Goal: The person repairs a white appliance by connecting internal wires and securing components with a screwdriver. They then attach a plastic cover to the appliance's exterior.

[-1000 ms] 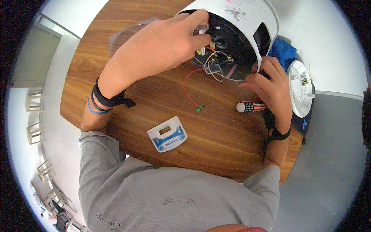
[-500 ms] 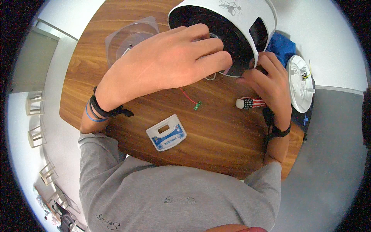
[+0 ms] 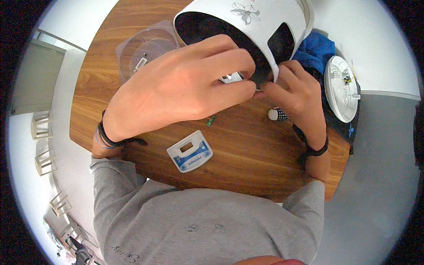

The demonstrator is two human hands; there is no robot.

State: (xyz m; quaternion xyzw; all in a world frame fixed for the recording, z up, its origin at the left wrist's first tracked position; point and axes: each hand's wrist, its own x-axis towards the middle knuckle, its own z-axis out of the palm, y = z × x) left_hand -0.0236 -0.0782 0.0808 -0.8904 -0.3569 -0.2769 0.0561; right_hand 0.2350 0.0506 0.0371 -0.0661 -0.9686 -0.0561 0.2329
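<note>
A white cylindrical appliance shell (image 3: 236, 22) with a grey flower print and a rectangular cutout lies on its side, its dark open end turned toward me. My left hand (image 3: 190, 81) reaches across that opening with its fingers curled together. A small silvery-white piece (image 3: 232, 78) shows between those fingers; whether they grip it is hidden. At the shell's lower right rim, my right hand (image 3: 297, 95) is closed, pinching the edge. Below my left hand lies a small green connector (image 3: 211, 121). Under my right palm, a stubby object with a white round end (image 3: 274, 115) is partly covered.
A white panel with a blue label (image 3: 190, 151) lies on the wooden table (image 3: 247, 159) near me. A clear plastic tray (image 3: 128, 55) holding a small white part sits at left. On the right are a white round cover (image 3: 341, 95) and blue cloth (image 3: 317, 51).
The shell has shifted a little left, and my right hand has moved left with it. My left hand has lowered slightly. The green connector has moved left; its red wire is now hidden.
</note>
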